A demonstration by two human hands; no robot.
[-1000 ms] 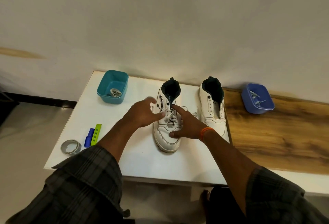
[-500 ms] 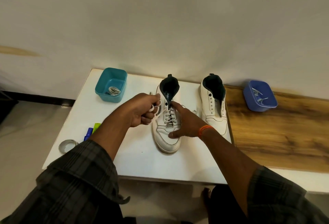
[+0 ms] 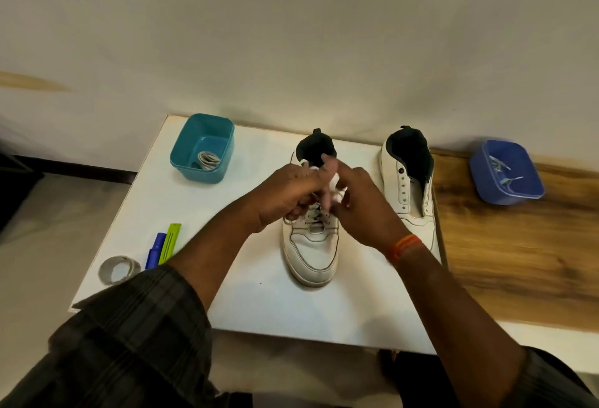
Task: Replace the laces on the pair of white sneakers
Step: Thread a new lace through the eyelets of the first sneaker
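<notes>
Compared with half a second before, the left hand (image 3: 285, 195) had moved in from the sneaker's left flank to meet the right hand (image 3: 359, 203) above the eyelets; the right hand had lifted off the vamp. Both hands were curled around the white lace (image 3: 334, 185) over the laced sneaker (image 3: 311, 245) — the exact pinch points were blurred by motion. This sneaker stood near the middle of the white tabletop (image 3: 291, 310), toe toward the near edge. The hands hid its upper eyelets and part of its black collar. The second sneaker (image 3: 408, 180), unlaced, stood at the right edge, its toe cut off by the right forearm.

A glossy teal tub (image 3: 202, 148) at the far left corner held a coiled lace. A blue tub (image 3: 505, 172) sat on the adjoining wood-grain surface (image 3: 518, 261). A tape ring (image 3: 118, 270) and markers (image 3: 163, 245) lay by the left edge — partly covered by the plaid sleeve (image 3: 129, 326).
</notes>
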